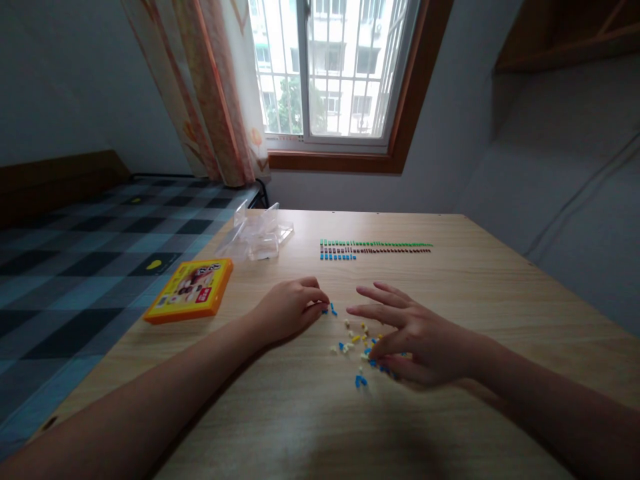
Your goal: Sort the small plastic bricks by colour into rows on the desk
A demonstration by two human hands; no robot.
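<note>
While left grip (291, 305), closed, touches blue pieces (334, 309), right grip (424, 333) over cluster (356, 339), hold unclear

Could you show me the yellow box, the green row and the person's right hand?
Yellow box (189, 289), head view: its printed top.
Green row (376, 244), head view: about midway along it.
Right hand (423, 335), head view: back of the hand.

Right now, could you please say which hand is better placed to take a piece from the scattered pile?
Probably the right hand: its thumb side is down among the scattered pieces, while the left hand is farther off, by a few blue pieces.
</note>
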